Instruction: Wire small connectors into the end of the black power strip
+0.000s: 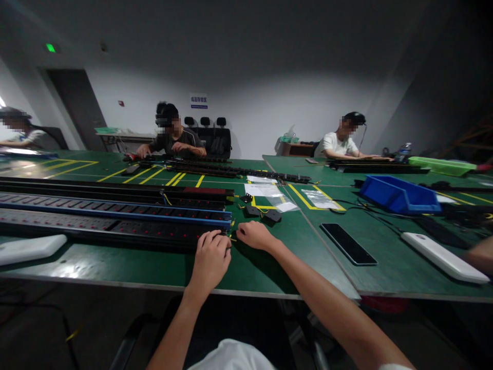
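Across the left of the green table lies a long black strip (154, 230) with a row of red marks, probably a power strip. My left hand (211, 253) curls its fingers over the strip's right end. Just beyond that end, my right hand (253, 235) is closed, its fingertips bent down and hidden. A small yellowish piece, perhaps a wire end, sticks out between both hands. Behind the near strip runs a second strip with blue edging (185, 215). Small black boxes with yellow wires (252, 211) lie past my right hand.
A black phone (347, 243), a white slab-shaped device (442, 257) and a blue bin (398, 195) are on the right. Another white device (33, 249) lies at left. Plastic bags (319, 199) and papers (260, 190) lie behind my hands. Several people work around the tables.
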Demonstrator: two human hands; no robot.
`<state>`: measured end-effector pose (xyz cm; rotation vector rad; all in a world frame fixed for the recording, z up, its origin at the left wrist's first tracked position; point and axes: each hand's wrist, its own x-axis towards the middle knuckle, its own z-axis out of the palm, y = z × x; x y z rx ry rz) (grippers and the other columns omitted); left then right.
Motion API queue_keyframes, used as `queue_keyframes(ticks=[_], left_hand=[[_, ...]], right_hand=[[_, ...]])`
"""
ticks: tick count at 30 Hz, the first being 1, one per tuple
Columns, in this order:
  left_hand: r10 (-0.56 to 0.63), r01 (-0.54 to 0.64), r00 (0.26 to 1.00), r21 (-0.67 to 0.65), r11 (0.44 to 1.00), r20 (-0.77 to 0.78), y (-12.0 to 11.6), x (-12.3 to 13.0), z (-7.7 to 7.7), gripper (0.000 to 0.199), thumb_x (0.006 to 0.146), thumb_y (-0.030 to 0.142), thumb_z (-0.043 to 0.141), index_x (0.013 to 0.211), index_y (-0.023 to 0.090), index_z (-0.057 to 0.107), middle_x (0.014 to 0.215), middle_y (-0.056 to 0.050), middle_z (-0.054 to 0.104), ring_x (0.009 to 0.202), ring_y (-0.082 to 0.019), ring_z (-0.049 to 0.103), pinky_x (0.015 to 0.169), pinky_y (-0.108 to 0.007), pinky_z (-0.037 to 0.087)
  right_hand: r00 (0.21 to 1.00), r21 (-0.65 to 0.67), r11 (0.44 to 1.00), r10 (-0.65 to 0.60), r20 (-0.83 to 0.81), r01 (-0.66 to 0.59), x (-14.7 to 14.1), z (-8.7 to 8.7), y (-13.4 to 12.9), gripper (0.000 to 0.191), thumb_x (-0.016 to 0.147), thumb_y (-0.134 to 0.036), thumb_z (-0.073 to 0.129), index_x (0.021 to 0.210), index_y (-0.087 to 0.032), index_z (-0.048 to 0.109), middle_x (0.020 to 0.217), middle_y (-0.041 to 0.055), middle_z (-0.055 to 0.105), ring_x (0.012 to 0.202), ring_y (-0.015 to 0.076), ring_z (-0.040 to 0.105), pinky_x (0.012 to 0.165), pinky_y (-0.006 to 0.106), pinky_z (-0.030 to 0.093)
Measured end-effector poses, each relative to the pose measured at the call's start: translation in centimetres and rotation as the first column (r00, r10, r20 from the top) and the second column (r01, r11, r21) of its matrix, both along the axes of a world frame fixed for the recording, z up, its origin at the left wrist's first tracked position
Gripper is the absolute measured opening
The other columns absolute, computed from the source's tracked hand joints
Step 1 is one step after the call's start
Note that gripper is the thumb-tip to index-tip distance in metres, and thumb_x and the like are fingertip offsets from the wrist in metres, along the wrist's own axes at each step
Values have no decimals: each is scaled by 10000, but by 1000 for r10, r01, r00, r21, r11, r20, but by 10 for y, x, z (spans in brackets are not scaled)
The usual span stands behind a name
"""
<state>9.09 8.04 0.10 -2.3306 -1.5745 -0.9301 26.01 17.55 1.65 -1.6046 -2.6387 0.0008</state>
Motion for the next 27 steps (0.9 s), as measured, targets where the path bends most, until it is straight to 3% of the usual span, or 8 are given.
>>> queue_keyframes(ticks=[27], left_hand=[[12,-12,1000,-26,1000,-12,1,1,0,103,840,123,561,870,219,585,993,-38,694,1198,-263,545,1092,-484,350]], right_hand=[[1000,22,1000,18,5,-18,1,-3,2,347,992,-351,395,956,-203,707,981,110,740,911,234,699,766,276,445]])
